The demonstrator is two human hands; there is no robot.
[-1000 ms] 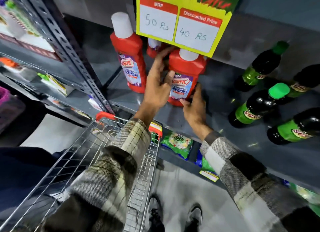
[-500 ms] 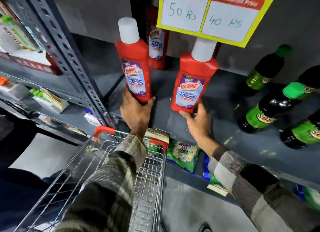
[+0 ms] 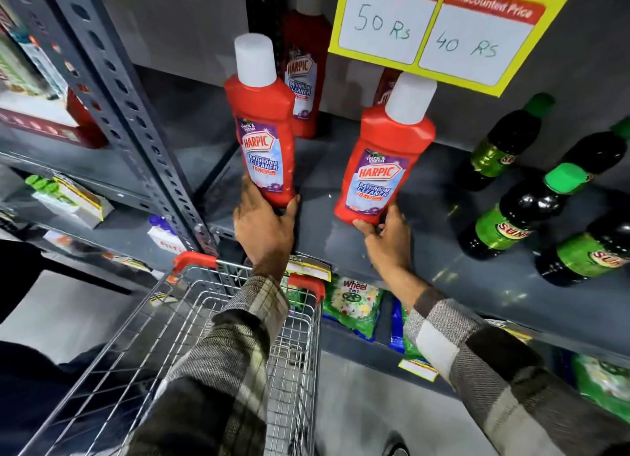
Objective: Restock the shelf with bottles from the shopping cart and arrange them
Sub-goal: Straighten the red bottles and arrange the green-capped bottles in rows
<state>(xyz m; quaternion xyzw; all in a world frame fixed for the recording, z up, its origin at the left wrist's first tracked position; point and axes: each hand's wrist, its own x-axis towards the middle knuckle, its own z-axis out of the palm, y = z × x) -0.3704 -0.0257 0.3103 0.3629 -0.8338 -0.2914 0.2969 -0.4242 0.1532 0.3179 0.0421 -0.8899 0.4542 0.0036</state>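
Observation:
Two red Harpic bottles with white caps stand at the front of the grey shelf (image 3: 426, 275). My left hand (image 3: 264, 227) grips the base of the left red bottle (image 3: 260, 131). My right hand (image 3: 387, 237) holds the bottom of the right red bottle (image 3: 381, 169). A third red Harpic bottle (image 3: 305, 73) stands behind the left one, and a fourth one (image 3: 385, 87) peeks out from behind the price sign. The wire shopping cart (image 3: 204, 336) with red handle caps sits below my arms; what shows of its basket holds no bottles.
Several dark bottles (image 3: 521, 210) with green caps and labels stand at the shelf's right. A yellow price sign (image 3: 439, 29) hangs above. A perforated grey upright (image 3: 129, 121) bounds the shelf on the left. Detergent packets (image 3: 354, 302) lie on the lower shelf.
My left hand left the right bottle and took the base of the left one. My right hand stayed at the right bottle's base. The view has come closer to the shelf.

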